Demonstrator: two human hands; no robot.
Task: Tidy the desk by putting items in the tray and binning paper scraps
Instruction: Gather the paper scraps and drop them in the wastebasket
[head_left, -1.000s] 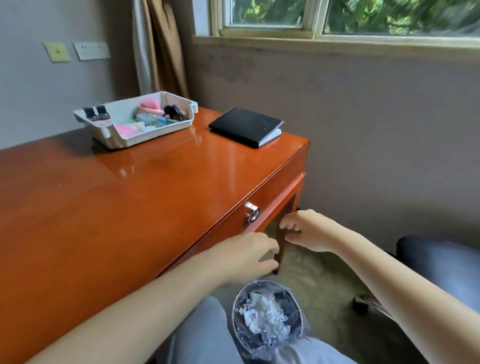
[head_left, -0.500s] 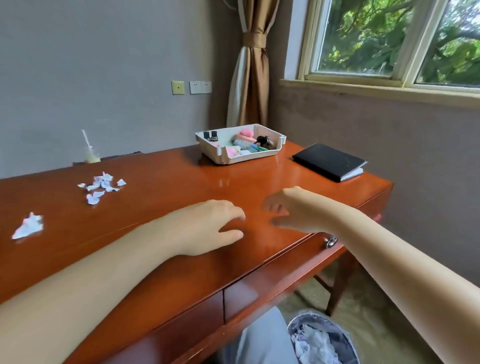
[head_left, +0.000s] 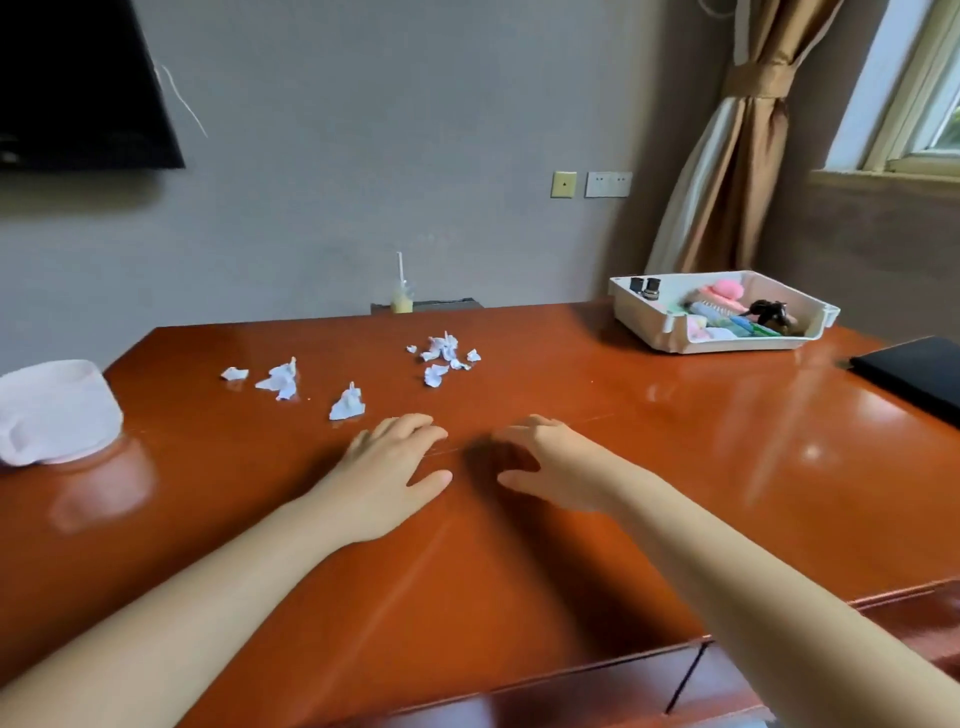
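Head view shows a glossy reddish-brown wooden desk (head_left: 649, 467) with both bare forearms stretched over it. The left hand (head_left: 387, 465) is held palm down just above or on the surface, fingers loosely spread and nothing held. The right hand (head_left: 550, 465) is held beside it, fingers curled a little, also holding nothing; a shadow is cast between the two.

Crumpled white paper scraps are scattered on the far left part of the desk: a tight cluster (head_left: 445, 357) further away, one lone scrap (head_left: 347, 404) just beyond the left hand, and two more pieces (head_left: 280, 379) and (head_left: 235, 373) further left. A white plastic tray (head_left: 675, 332) is set at the far right, already loaded with a pink item, small dark pieces and other bits that cannot be told apart. A black notebook (head_left: 914, 374) is seen at the right edge, outside the tray. A white pouch-like object (head_left: 52, 410) is seen at the left edge. No bin is shown.

The scraps are judged to be the next target. Being light and small, pieces could be scattered or pushed off the far edge if they are swept too fast, and some of the cluster could be dropped on the way to the bin if they are gathered loosely. On such a polished surface, flat bits may be hard to pinch.
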